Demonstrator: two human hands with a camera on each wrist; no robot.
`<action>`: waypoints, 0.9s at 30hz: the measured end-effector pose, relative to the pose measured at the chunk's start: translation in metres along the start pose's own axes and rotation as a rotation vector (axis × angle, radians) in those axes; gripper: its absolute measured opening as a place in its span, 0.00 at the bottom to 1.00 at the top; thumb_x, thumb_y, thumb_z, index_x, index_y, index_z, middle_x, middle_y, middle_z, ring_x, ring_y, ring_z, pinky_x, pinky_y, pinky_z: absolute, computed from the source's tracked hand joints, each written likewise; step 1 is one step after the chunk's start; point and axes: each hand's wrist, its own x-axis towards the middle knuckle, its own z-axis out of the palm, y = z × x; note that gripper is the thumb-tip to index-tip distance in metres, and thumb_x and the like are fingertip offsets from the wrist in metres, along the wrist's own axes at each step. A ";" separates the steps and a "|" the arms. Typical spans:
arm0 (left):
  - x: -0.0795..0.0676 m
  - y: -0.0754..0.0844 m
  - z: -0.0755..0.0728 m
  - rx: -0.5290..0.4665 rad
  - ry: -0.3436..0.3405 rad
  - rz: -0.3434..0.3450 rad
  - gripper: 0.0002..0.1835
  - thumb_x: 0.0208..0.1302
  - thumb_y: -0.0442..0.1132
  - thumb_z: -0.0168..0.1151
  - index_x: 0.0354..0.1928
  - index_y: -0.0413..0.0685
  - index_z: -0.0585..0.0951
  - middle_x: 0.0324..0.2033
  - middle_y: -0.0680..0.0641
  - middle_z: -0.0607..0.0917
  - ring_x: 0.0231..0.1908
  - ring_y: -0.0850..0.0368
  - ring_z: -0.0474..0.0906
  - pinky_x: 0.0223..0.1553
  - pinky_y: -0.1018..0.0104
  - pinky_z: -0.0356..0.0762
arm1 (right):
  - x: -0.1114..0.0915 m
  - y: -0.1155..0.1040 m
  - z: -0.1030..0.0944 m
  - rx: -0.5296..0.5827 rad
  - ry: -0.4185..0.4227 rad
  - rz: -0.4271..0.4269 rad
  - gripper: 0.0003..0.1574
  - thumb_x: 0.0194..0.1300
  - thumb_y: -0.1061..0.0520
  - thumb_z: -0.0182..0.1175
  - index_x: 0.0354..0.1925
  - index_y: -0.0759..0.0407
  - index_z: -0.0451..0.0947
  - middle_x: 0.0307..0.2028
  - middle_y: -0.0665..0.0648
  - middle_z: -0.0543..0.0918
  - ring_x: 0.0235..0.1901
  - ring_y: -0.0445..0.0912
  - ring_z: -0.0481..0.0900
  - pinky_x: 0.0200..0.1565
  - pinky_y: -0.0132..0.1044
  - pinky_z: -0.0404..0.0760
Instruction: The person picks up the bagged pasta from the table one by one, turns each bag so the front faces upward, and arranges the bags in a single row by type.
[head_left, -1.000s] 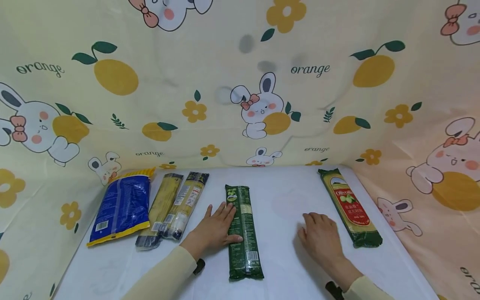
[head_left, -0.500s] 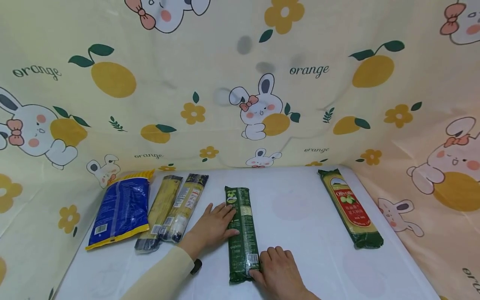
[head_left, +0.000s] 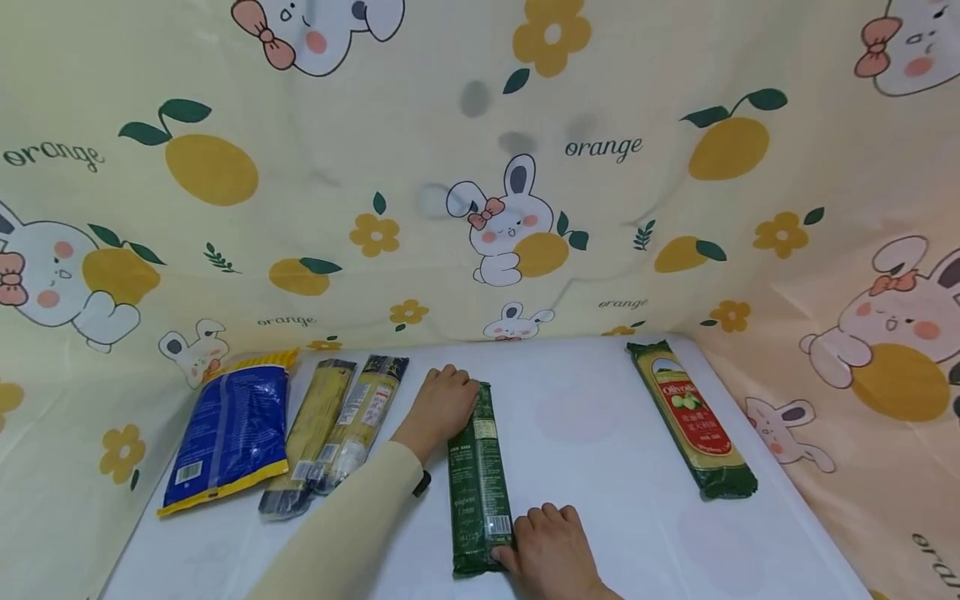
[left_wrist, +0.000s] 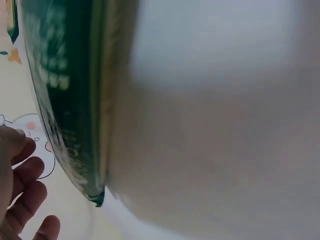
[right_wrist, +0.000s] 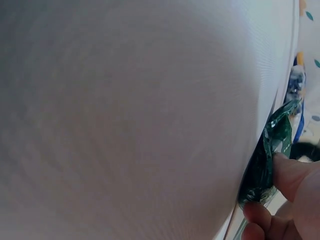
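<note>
I'm watching a long, flat, dark-green plastic spaghetti pack (head_left: 478,492) lying lengthwise on the white-covered counter (head_left: 600,467), with the person's two hands sitting apart, one at each end. The right hand (head_left: 553,546) is pinching the near right corner, its thumb lying on top and its other fingers curling at the edge; my right wrist feed is showing that grip on the crinkled end. The left hand (head_left: 442,404) is arching over the far end, knuckles up, its forearm slanting in from the lower left in a pale yellow sleeve (head_left: 348,517). In my left wrist feed its fingers are bending with gaps between them, and I cannot tell whether they are gripping the pack. Left of that hand, two clear plastic packs of yellow strands (head_left: 321,412) are lying beside a blue plastic bag with yellow ends (head_left: 232,433). Well to the right, a gold-and-green plastic pack with a red label (head_left: 690,421) is lying aslant.
</note>
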 end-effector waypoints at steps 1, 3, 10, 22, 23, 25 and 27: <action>0.006 0.001 0.001 0.005 -0.005 -0.004 0.13 0.82 0.48 0.57 0.54 0.55 0.87 0.48 0.51 0.88 0.49 0.51 0.79 0.53 0.50 0.78 | -0.001 -0.001 0.000 0.007 -0.008 0.003 0.34 0.66 0.25 0.64 0.21 0.49 0.76 0.20 0.47 0.71 0.27 0.45 0.74 0.33 0.42 0.70; 0.015 0.003 0.004 0.015 -0.024 -0.014 0.14 0.82 0.49 0.56 0.54 0.54 0.88 0.47 0.51 0.87 0.49 0.51 0.79 0.52 0.51 0.78 | -0.001 -0.003 0.001 0.028 -0.028 0.012 0.34 0.66 0.25 0.64 0.21 0.49 0.76 0.20 0.47 0.71 0.27 0.45 0.74 0.33 0.42 0.69; 0.026 0.010 0.014 0.009 -0.113 -0.056 0.17 0.82 0.51 0.55 0.48 0.53 0.90 0.46 0.50 0.84 0.49 0.51 0.75 0.52 0.51 0.76 | -0.003 -0.010 0.001 0.064 -0.053 0.018 0.33 0.65 0.25 0.65 0.22 0.49 0.77 0.20 0.45 0.70 0.26 0.43 0.72 0.33 0.40 0.66; 0.029 0.013 0.019 0.067 -0.071 -0.054 0.14 0.85 0.43 0.48 0.43 0.45 0.80 0.41 0.45 0.73 0.42 0.49 0.63 0.49 0.53 0.66 | -0.002 -0.006 0.002 0.028 -0.033 0.026 0.34 0.65 0.24 0.65 0.20 0.46 0.73 0.19 0.46 0.68 0.24 0.43 0.69 0.33 0.40 0.66; 0.029 0.013 0.019 0.065 -0.037 -0.051 0.14 0.86 0.42 0.47 0.42 0.45 0.79 0.40 0.45 0.73 0.41 0.49 0.62 0.48 0.53 0.66 | -0.002 -0.006 0.002 0.025 -0.030 0.031 0.35 0.65 0.23 0.64 0.19 0.46 0.73 0.19 0.46 0.68 0.24 0.43 0.68 0.32 0.40 0.65; 0.028 0.012 0.018 0.056 0.035 -0.045 0.14 0.85 0.42 0.49 0.41 0.45 0.78 0.40 0.45 0.73 0.40 0.49 0.62 0.46 0.54 0.65 | -0.002 -0.005 0.001 0.019 -0.030 0.042 0.36 0.65 0.23 0.63 0.19 0.46 0.72 0.18 0.46 0.67 0.23 0.44 0.68 0.32 0.41 0.65; 0.028 0.011 0.015 0.035 0.102 -0.031 0.13 0.85 0.43 0.50 0.41 0.44 0.78 0.40 0.44 0.74 0.39 0.48 0.61 0.44 0.55 0.64 | -0.003 -0.004 0.001 0.012 -0.026 0.049 0.37 0.66 0.22 0.62 0.19 0.47 0.72 0.18 0.46 0.67 0.23 0.44 0.68 0.32 0.41 0.64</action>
